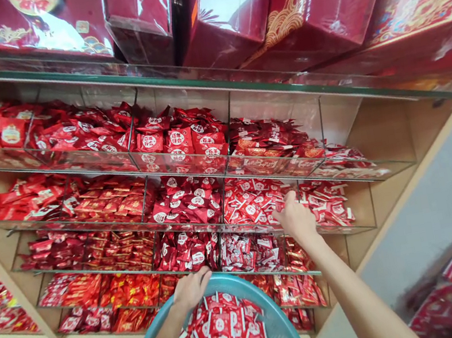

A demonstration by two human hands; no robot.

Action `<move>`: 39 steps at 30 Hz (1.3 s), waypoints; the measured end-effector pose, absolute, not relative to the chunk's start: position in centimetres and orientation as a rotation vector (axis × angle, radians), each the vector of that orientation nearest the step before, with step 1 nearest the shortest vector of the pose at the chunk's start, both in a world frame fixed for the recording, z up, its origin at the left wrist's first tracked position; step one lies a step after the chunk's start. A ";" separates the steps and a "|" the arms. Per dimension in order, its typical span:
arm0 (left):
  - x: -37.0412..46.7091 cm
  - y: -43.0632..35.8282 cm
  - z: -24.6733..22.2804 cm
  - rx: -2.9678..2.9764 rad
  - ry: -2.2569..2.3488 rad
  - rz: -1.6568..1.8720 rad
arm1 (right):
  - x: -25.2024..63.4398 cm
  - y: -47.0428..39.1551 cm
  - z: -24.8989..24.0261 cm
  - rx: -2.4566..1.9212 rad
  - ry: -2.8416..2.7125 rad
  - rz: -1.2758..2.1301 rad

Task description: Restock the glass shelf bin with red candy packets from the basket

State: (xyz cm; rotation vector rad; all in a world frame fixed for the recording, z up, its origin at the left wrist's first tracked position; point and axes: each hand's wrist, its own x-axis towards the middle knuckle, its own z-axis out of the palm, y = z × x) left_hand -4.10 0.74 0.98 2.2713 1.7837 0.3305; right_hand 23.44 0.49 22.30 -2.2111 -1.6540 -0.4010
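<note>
Out front of wooden rack [389,131], your teal basket [282,325], holding pile of red-and-white packets [223,335]. Left hand [192,288] at its far rim, can't tell if you're gripping. Your right hand [298,220] reaches into shelf bin [257,225] with similar packets [249,200], fingers mostly hidden, so can't tell if you've got any. Wine-red boxes [332,4] sit up top on glass shelf [303,85].

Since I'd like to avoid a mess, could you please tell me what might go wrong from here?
The left hand is at the rim of the blue basin; if that tilts, the red-and-white packets inside could spill. The right hand reaches across the clear shelf front, so it might knock shelf packets over that edge. Similar red packets lie alongside, so kinds could get mixed.
</note>
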 end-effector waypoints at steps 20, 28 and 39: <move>-4.2 0.8 0.7 2.295 1.797 0.332 | 21.2 6.2 22.4 -2.099 -2.011 -0.552; -4.2 0.7 0.8 2.272 1.801 0.332 | 23.1 5.0 24.4 -2.130 -2.052 -0.434; -4.1 0.6 1.2 2.249 1.788 0.325 | 21.8 4.6 22.6 -1.900 -2.138 -0.200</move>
